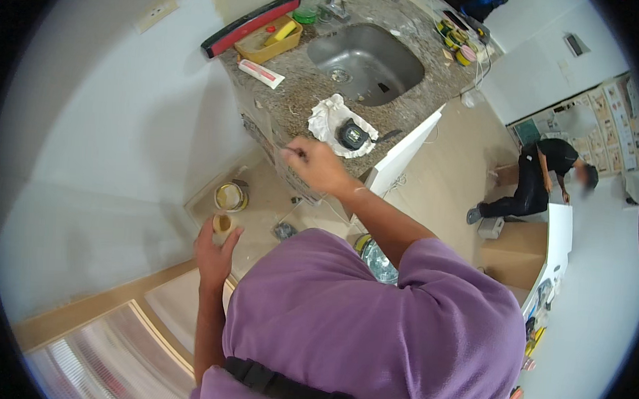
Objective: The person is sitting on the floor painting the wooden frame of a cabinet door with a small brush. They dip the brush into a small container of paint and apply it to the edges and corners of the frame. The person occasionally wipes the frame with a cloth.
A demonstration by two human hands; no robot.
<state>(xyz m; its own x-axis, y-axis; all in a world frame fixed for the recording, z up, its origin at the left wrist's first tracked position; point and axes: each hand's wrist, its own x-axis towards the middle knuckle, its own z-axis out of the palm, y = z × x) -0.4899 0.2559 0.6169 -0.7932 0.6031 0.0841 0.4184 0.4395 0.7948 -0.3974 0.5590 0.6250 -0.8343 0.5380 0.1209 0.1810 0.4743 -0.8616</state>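
My right hand (315, 165) is closed on a thin stick-like tool (287, 151), perhaps a small brush. Its tip is at the front left corner of the speckled stone countertop (296, 84). Lower down, my left hand (216, 250) holds a small round cup (222, 223) with brownish-yellow contents, just above the floor. An open tin (230, 195) with the same yellowish colour stands on the floor right behind the cup. On the counter beside my right hand, a black tape measure (351, 134) lies on a crumpled white rag (328, 116).
A steel sink (368, 62) is set in the counter. Behind it are a yellow tray (269, 44), a red and black level (249, 24) and a white tube (261, 73). A white cabinet door (403, 157) hangs open. Another person (541, 177) crouches on the floor at right near cardboard (513, 251).
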